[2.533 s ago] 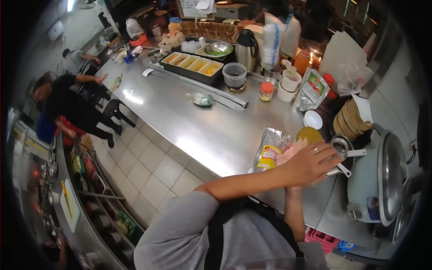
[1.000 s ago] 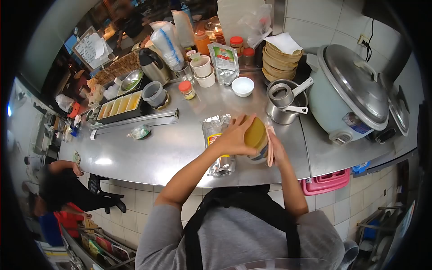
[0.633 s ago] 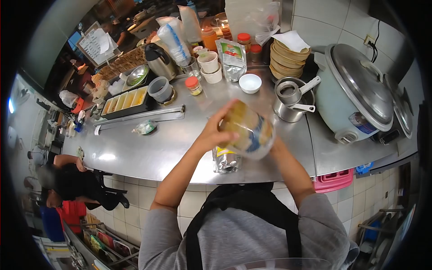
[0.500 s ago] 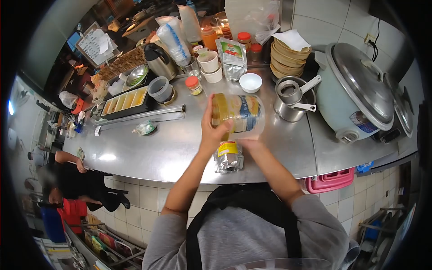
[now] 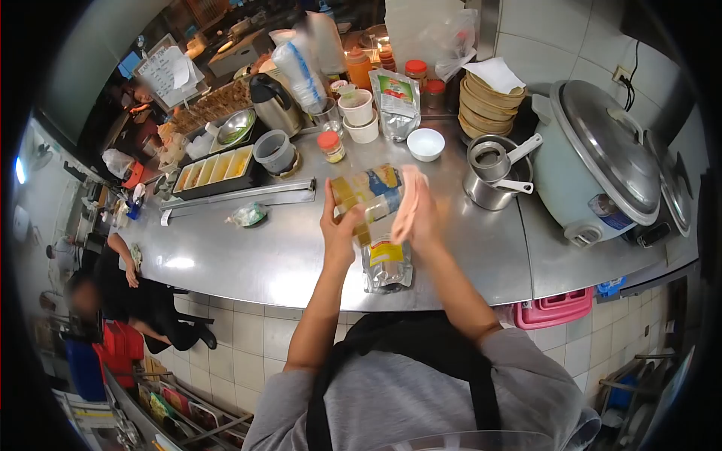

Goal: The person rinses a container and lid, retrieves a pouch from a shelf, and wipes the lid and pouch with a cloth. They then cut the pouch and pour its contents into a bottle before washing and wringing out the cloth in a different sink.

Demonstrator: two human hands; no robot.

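Observation:
My left hand [image 5: 342, 231] is wrapped round a large clear plastic jar [image 5: 380, 197] with a blue and yellow label. The jar lies tilted on its side in the air, and yellow stuff shows at its left end. At the right end my right hand [image 5: 427, 222] is closed on a flat pink thing [image 5: 408, 204], pressed close against the jar. Blur hides whether that is a lid or a cloth. Below the jar, a silver pouch [image 5: 387, 272] with a yellow label stands on the steel counter [image 5: 466, 263].
Behind the jar are a white bowl [image 5: 426, 144], a red-lidded jar [image 5: 331, 146] and a silver pouch [image 5: 396, 105]. Saucepans [image 5: 492, 188] and a big rice cooker [image 5: 594, 150] stand right. A condiment tray [image 5: 214, 177] and a small plastic bag [image 5: 248, 215] lie left. A co-worker [image 5: 143, 293] is at far left.
The jar has moved a little left and down in my left hand. My right hand has risen from below the jar to its right end, where the pink thing now shows.

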